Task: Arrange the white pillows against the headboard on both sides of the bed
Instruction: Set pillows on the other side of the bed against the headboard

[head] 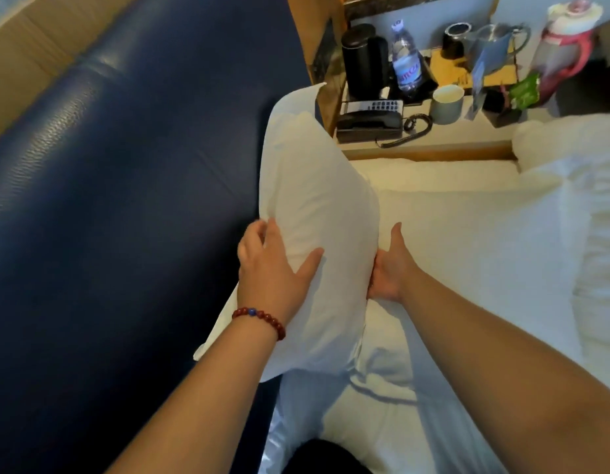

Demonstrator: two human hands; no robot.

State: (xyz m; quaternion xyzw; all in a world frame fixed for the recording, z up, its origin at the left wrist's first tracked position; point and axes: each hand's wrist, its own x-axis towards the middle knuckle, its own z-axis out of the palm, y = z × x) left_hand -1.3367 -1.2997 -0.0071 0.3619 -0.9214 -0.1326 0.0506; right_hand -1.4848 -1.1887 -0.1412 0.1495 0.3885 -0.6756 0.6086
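A white pillow (313,206) stands on its long edge against the dark blue padded headboard (125,200). My left hand (272,268), with a red bead bracelet on the wrist, lies spread over the pillow's top near its close end, fingers reaching behind toward the headboard. My right hand (390,268) grips the pillow's front face from the bed side, thumb up. Together the hands hold the pillow between them. It rests on the white bed sheet (467,251).
A bunched white duvet (587,200) lies at the right. Beyond the pillow stands a bedside table (433,148) with a black telephone (370,123), a black kettle (365,59), a water bottle (406,59), a mug (447,104) and a red flask (563,53).
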